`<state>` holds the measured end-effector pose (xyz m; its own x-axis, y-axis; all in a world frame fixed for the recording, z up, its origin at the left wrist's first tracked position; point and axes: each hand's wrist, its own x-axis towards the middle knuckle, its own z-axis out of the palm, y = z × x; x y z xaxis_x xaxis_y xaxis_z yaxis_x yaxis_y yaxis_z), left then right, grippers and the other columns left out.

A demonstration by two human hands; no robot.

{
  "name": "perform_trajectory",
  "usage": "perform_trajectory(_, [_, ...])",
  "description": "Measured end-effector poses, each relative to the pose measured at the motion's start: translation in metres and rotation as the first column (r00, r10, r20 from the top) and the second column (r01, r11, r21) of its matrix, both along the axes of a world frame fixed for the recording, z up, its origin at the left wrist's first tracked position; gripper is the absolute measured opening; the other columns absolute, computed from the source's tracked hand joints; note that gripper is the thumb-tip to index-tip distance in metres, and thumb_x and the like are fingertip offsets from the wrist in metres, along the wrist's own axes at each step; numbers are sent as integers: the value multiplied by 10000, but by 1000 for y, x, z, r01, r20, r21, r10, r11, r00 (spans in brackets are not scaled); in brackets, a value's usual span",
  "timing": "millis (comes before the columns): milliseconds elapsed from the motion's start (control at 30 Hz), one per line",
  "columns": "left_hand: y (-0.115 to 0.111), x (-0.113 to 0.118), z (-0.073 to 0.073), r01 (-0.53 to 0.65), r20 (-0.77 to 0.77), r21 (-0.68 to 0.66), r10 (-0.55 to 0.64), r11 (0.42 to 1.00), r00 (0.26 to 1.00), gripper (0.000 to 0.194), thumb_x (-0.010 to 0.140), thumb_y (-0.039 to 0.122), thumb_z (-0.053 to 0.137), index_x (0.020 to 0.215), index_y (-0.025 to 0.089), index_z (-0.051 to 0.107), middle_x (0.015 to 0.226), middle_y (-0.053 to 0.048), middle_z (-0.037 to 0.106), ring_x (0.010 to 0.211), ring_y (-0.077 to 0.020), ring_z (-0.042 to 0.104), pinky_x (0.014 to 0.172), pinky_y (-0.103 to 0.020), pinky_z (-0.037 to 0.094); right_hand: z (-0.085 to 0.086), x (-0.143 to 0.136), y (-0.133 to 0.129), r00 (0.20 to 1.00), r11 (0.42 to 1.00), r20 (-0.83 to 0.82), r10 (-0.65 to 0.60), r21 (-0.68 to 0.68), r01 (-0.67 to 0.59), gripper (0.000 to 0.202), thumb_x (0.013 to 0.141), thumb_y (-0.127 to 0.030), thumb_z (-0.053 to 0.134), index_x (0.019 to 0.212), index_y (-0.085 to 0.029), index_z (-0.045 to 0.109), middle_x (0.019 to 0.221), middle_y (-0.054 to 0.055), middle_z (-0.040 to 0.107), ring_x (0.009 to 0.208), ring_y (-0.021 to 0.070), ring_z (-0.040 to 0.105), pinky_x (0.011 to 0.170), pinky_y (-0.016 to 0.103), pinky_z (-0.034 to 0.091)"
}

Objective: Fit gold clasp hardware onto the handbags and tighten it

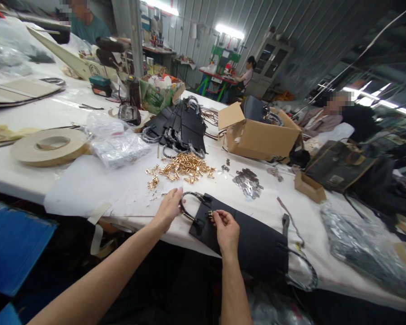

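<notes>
Gold clip pinched in right hand, at black panel on table; left hand at its handle, grip unclear. Steadying the panel should keep the clip straight.

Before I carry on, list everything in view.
Flat bag piece with handles: one, black, front centre.
Small metal fittings: uncountable heap, gold, behind it.
Flat metal pieces: heap, silver-grey, right of the gold.
Stacked bag pieces: several, black, behind the gold.
Open cardboard box: one, brown, behind the silver.
Tape roll: one, beige, left.
Long worktable: one, white-covered, beneath.
Other people: three, background.
Left hand: one, bare, at the left-end handle.
Right hand: one, bare, fingers pinching a gold fitting.
</notes>
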<state>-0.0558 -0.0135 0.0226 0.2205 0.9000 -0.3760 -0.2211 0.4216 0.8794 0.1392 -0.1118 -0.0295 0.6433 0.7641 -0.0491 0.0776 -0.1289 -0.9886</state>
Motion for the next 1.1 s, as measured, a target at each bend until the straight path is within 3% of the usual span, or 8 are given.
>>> perform_trajectory(67, [5, 6, 0, -3, 128, -120, 19, 993, 992, 271, 985, 390, 578, 1100, 145, 564, 1251, -197, 636, 955, -247, 745, 825, -400, 620, -1, 1, 0, 1000, 1000, -5, -21, -9, 21, 518, 752, -550, 826, 1004, -110, 714, 843, 110, 770, 680, 201, 712, 575, 277, 551])
perform_trajectory(133, [11, 11, -1, 117, 184, -167, -85, 979, 979, 187, 950, 307, 637, 951, 132, 574, 1025, -129, 673, 819, -177, 732, 802, -331, 610, -1, 3, 0, 999, 999, -13, -31, -10, 31, 519, 750, -550, 828, 1005, -111, 719, 849, 110, 772, 676, 197, 711, 572, 274, 551])
perform_trajectory(267, [18, 21, -7, 438, 213, -155, -403, 885, 890, 278, 731, 240, 852, 730, 110, 606, 765, -59, 654, 690, -143, 670, 668, -247, 543, 0, 4, -1, 999, 1000, -37, -13, 3, 13, 505, 755, -539, 831, 1005, -115, 720, 853, 108, 772, 679, 197, 712, 572, 273, 555])
perform_trajectory(367, [17, 29, -15, 571, 202, -115, -544, 813, 815, 390, 608, 295, 931, 646, 122, 583, 612, 10, 573, 541, -91, 532, 524, -214, 397, 1, 3, -3, 999, 1000, -36, -5, 9, 5, 499, 754, -543, 829, 999, -122, 723, 855, 107, 775, 681, 199, 714, 577, 276, 562])
perform_trajectory(433, [15, 33, -21, 627, 148, -34, -617, 778, 773, 450, 623, 404, 918, 623, 138, 554, 554, 48, 499, 491, -63, 424, 487, -215, 274, 1, 2, -4, 999, 1000, -37, -8, 18, 8, 495, 759, -543, 825, 1001, -125, 722, 864, 109, 777, 695, 206, 721, 589, 284, 574])
perform_trajectory(533, [10, 37, -30, 630, 55, 70, -634, 773, 771, 484, 701, 524, 842, 636, 152, 540, 551, 56, 461, 485, -64, 365, 496, -242, 204, 1, 1, -4, 998, 999, -51, -27, 36, 29, 485, 759, -533, 830, 1000, -127, 721, 862, 107, 777, 723, 220, 735, 608, 294, 587])
perform_trajectory(867, [4, 33, -39, 572, -5, 130, -576, 810, 817, 466, 721, 558, 818, 692, 134, 626, 603, 12, 537, 556, -112, 474, 543, -254, 300, 7, -6, -7, 999, 998, -50, -5, 64, 8, 420, 783, -500, 821, 990, -149, 718, 889, 89, 783, 784, 224, 748, 723, 322, 611])
perform_trajectory(1100, [3, 30, -41, 567, 33, 113, -573, 816, 819, 478, 698, 564, 836, 694, 129, 637, 612, -9, 568, 594, -135, 533, 559, -251, 349, 12, -16, -15, 953, 997, 301, 15, 73, -39, 308, 906, -471, 695, 980, -180, 762, 949, 78, 771, 874, 220, 721, 827, 324, 572])
